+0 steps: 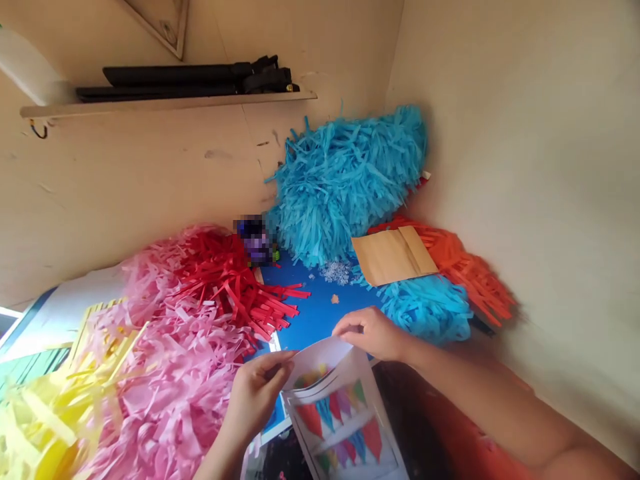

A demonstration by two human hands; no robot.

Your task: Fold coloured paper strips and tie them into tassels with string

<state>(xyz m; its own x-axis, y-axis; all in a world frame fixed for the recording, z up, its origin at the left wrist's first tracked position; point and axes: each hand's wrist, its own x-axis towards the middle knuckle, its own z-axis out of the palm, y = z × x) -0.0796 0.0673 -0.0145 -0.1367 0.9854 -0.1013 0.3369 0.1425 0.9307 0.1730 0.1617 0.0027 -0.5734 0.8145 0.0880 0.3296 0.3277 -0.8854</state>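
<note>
Head camera, work area inspected. My left hand [257, 393] and my right hand [370, 333] are both grasping the top edge of a printed paper sheet [345, 420], fingers and thumbs pinched on it; neither hand is clenched or released. The sheet, printed with rows of coloured pennants, sits low in front of me with its upper part curling over. A heap of pink paper fringe [170, 373] lies just left of it, with yellow paper fringe [55, 413] further left and red paper fringe [225, 287] beyond. Ahead, a blue sheet [315, 300] carries a small pile of clear sequins [336, 272], among turquoise paper fringe [340, 187], orange paper fringe [460, 267] and a kraft paper envelope [393, 253]. A blurred object [255, 240] beside the red fringe cannot be identified.

Risks noted: uneven pull between my two pinches could crease or tear the thin top edge. The curl leaves the print partly hidden. A wide swing of the sheet or my left hand could snag the pink strips or scatter the loose sequins.
</note>
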